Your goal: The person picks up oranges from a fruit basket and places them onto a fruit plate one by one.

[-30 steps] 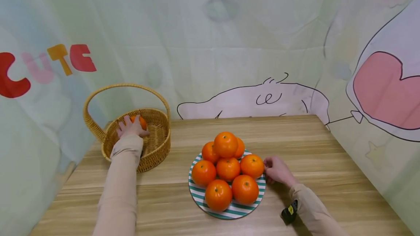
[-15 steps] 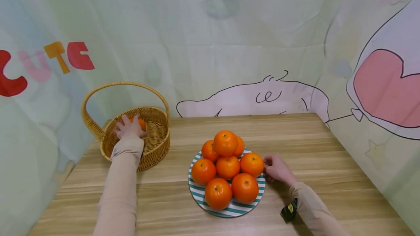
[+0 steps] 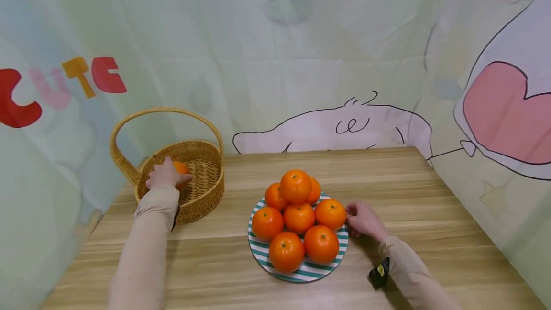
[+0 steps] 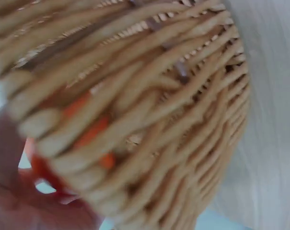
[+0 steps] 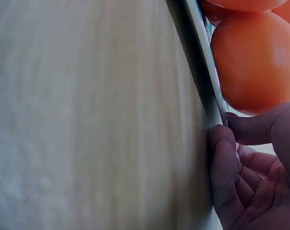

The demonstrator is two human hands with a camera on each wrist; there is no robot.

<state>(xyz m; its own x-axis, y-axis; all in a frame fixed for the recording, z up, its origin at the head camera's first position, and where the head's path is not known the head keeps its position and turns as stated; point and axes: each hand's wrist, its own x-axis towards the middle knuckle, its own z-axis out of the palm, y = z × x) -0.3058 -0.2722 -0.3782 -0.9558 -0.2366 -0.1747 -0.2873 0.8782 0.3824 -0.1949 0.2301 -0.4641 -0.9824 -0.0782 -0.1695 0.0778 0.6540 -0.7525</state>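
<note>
My left hand [image 3: 163,174] reaches inside a wicker basket [image 3: 200,204] and holds an orange [image 3: 181,168], fingers on its far side and thumb at the right. In the left wrist view, the woven basket wall [image 4: 150,120] hides most of that orange [image 4: 44,167]; part of the hand [image 4: 35,206] shows at the lower left. My right hand [image 3: 365,220] pinches the right rim of a green-and-white striped plate [image 3: 301,274]. The right wrist view shows thumb and forefinger of that hand [image 5: 255,177] on the plate's edge [image 5: 207,62], just below an orange [image 5: 255,62].
Several oranges [image 3: 299,219] are heaped on the plate, one resting on top of others. The basket's tall handle [image 3: 168,110] arches over its opening. A wooden table [image 3: 366,176] extends to a printed curtain [image 3: 275,61] at the back and sides.
My left hand has shifted slightly left and down in the basket, its spread fingers closing around the orange, which shows more now. My right hand stays on the plate's rim.
</note>
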